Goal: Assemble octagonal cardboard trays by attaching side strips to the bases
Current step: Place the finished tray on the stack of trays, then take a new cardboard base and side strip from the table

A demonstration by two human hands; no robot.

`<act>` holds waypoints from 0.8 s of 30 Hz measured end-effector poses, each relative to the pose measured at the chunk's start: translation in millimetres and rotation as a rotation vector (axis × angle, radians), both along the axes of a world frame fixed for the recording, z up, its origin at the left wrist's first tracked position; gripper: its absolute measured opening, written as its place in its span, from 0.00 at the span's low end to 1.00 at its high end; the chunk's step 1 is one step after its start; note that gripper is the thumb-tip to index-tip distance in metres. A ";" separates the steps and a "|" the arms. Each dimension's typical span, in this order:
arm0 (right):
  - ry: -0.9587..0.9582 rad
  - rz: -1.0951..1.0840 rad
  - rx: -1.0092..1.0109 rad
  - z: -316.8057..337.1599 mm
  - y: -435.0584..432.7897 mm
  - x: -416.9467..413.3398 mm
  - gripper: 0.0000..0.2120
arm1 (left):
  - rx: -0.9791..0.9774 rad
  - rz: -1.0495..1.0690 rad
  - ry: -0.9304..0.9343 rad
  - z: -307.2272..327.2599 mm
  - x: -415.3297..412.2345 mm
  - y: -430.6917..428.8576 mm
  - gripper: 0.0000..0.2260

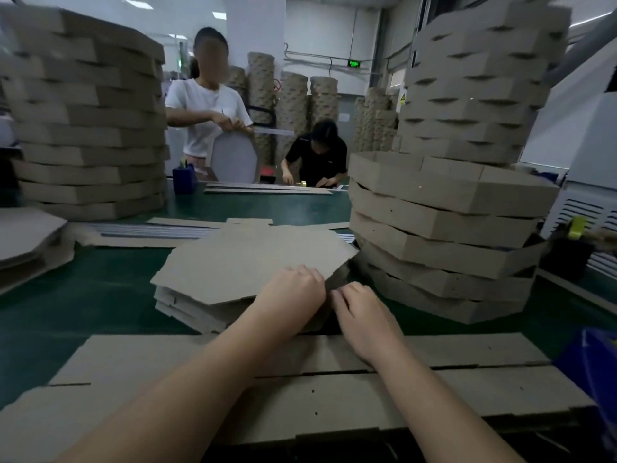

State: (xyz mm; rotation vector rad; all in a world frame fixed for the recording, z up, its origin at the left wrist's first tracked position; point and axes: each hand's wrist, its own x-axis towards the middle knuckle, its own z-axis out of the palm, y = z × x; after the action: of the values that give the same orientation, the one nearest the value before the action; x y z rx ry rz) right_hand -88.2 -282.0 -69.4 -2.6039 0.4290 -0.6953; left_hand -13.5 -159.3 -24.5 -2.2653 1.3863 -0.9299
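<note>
A flat brown octagonal cardboard base (253, 259) tops a pile mid-way across the green table (100, 295). The left hand (290, 295) grips its near edge. The right hand (364, 309) curls just beside; its grasp is unclear. Long brown cardboard side strips (467, 389) lie beneath both forearms.

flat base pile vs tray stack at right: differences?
The flat base pile is wall-less sheets; the tray stack has upright side walls. The pile sits low; the tray stack rises higher. The left hand and right hand are at the pile's near edge; neither touches the tray stack. Both are brown octagonal cardboard.
</note>
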 end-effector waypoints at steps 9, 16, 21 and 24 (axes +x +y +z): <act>-0.540 -0.025 1.426 50.7 45.8 -2.7 0.09 | -0.169 -0.258 -0.005 15.5 -39.8 24.8 0.12; -0.710 -0.050 1.347 55.5 85.1 -76.6 0.11 | -0.693 0.078 0.636 39.2 -19.6 86.5 0.20; -0.693 0.121 1.390 72.4 119.7 -158.8 0.12 | -0.863 0.493 0.751 58.7 9.9 129.8 0.34; -0.701 0.113 1.407 70.9 134.4 -204.0 0.14 | -0.979 0.501 0.827 69.5 13.1 146.7 0.40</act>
State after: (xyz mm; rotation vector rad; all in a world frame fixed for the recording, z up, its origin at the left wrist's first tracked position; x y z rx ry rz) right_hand -292.1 -147.5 1.5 -0.9842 0.3309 -0.7787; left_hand -0.5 -12.6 45.0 -3.7788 0.4369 -0.5342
